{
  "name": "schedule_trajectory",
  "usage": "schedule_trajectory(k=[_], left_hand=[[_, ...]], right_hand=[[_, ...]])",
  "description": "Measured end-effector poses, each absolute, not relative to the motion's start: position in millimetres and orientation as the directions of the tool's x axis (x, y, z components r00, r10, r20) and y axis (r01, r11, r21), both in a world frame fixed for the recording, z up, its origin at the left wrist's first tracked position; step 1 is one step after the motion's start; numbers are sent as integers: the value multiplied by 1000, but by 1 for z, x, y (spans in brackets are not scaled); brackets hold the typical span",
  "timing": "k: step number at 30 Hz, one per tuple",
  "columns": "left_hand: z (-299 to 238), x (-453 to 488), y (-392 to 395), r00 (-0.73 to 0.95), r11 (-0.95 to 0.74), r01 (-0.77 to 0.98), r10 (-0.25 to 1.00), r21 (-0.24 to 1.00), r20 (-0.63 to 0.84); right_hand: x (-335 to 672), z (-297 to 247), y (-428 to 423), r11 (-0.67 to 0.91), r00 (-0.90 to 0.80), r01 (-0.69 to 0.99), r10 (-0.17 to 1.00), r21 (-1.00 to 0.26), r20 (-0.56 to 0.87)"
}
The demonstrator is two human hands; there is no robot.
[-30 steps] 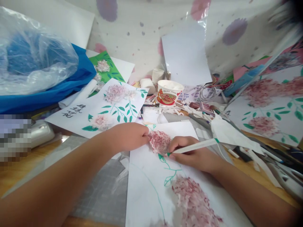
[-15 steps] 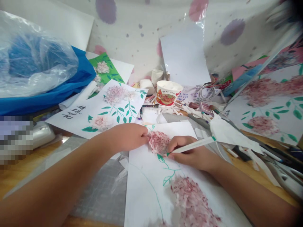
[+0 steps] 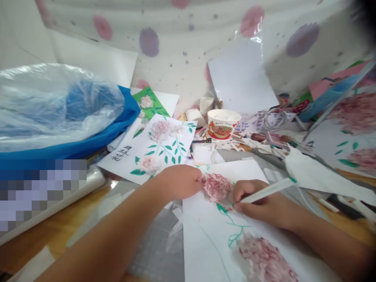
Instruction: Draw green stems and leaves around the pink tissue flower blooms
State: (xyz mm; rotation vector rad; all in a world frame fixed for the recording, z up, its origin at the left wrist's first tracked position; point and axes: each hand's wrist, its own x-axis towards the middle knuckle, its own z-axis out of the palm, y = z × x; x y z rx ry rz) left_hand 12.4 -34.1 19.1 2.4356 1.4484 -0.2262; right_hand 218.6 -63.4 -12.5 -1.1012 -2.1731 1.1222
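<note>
A white sheet of paper [image 3: 199,243] lies in front of me with green-drawn stems and leaves. Near its top is a round, crinkled pink-and-red paper flower [image 3: 217,187], and a larger paper flower [image 3: 266,258] sits lower down. My left hand [image 3: 185,182] is closed, its fingertips pinching the left edge of the upper flower. In my right hand [image 3: 258,201] is a white marker pen [image 3: 268,190] with a green end, gripped low. Its tip meets the paper just under the flower's right side, close to a green leaf [image 3: 222,209]; the fingers partly hide that spot.
A finished-looking flower picture [image 3: 158,152] lies behind my left hand. A blue bag with clear plastic [image 3: 67,109] is at the left. A paper noodle bowl [image 3: 222,124] stands at the back among pens and scraps. White paper strips [image 3: 317,172] lie to the right.
The view has turned to the left, so everything sits further right and lower in it. Both hands keep nearly the same places on the sheet.
</note>
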Motion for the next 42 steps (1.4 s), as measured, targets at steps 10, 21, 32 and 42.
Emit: schedule_trajectory(k=[10,21,32,42], left_hand=[[21,13,-36,472,-440,882,834,172,-286],[19,14,-34,471,-438,882,830,173,-299],[19,16,-32,458,-425,889,838,173,-296],[20,16,-33,467,-436,884,837,166,-286]], right_hand=[[222,-16,-64,360,-582,481,813,-800,16],[217,-13,-64,299,-553,461,833,-835,-7],[216,-15,-63,285,-568,444,823,-849,-21],[213,-12,-63,243,-561,452,826,-858,-61]])
